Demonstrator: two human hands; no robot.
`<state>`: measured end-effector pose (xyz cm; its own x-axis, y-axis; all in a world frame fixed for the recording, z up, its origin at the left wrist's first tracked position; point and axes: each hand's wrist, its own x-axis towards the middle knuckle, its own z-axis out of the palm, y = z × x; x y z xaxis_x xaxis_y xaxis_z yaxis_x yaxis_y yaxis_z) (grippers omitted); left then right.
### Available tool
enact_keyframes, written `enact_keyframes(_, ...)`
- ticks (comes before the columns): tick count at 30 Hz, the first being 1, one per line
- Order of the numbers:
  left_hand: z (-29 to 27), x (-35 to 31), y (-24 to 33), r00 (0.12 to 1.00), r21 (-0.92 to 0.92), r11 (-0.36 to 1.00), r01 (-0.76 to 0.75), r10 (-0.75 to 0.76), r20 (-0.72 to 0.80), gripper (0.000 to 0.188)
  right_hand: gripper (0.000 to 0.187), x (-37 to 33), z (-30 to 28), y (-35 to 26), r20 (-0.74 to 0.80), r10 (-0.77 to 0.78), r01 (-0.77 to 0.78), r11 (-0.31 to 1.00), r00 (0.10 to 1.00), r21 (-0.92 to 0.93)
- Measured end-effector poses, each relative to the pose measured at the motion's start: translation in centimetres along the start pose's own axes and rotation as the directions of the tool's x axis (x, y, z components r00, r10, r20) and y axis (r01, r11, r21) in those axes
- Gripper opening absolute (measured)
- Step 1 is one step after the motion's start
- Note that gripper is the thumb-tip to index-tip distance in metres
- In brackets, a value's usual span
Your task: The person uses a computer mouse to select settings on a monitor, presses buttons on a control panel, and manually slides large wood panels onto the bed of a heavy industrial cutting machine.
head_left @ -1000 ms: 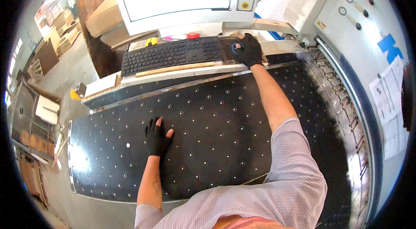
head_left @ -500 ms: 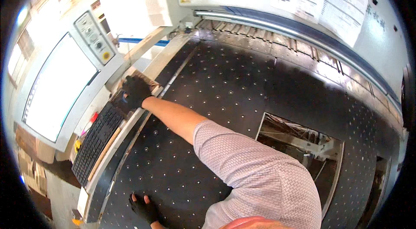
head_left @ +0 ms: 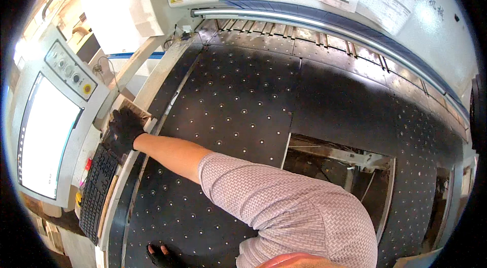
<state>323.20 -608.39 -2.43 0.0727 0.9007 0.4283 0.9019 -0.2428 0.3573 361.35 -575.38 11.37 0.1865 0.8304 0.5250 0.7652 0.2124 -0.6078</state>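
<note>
- Black studded table [head_left: 228, 85]: beneath the left hand [head_left: 165, 258], two fingertips apart, overall spread unclear.
- Black keyboard [head_left: 99, 192]: left of the table, beside the right hand [head_left: 124, 131]; sideways drift could press keys.
- Right hand: curved, any hold hidden.

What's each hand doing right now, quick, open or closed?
Left hand: looks open on the black table, partly cut off.
Right hand: by the keyboard; can't tell whether it's holding something underneath.
</note>
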Motion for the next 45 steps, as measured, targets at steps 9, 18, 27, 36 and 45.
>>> enact_keyframes(9, -0.1, -3.5, -6.1, 0.977, -0.094, 0.982, -0.165, 0.175, 0.118, 0.057, 0.064, -0.8, 1.0, -1.9, 0.057, -0.026, 0.013, 0.975, 0.998, 0.224)
enact_keyframes(18, 4.1, -4.2, -1.3, 0.972, -0.139, 0.964, 0.225, -0.232, -0.035, 0.064, 0.052, -0.3, -0.2, 1.4, -0.179, -0.182, 0.173, 0.983, 0.967, -0.062)
enact_keyframes(27, 0.9, -5.1, -1.0, 0.979, -0.052, 0.983, 0.178, -0.182, -0.091, 0.065, 0.043, -1.9, -4.4, -3.6, -0.173, -0.471, 0.446, 0.879, 0.865, -0.168)
enact_keyframes(36, 1.4, -4.4, -0.1, 0.988, 0.002, 0.988, 0.153, -0.153, -0.013, 0.074, 0.047, -2.7, -4.7, -2.9, -0.215, -0.414, 0.365, 0.901, 0.885, -0.235)
enact_keyframes(45, 0.7, -5.0, 0.2, 0.991, -0.14, 0.984, 0.112, -0.121, -0.058, 0.065, 0.052, -3.4, -5.0, -4.3, -0.129, -0.294, 0.282, 0.954, 0.947, -0.103)
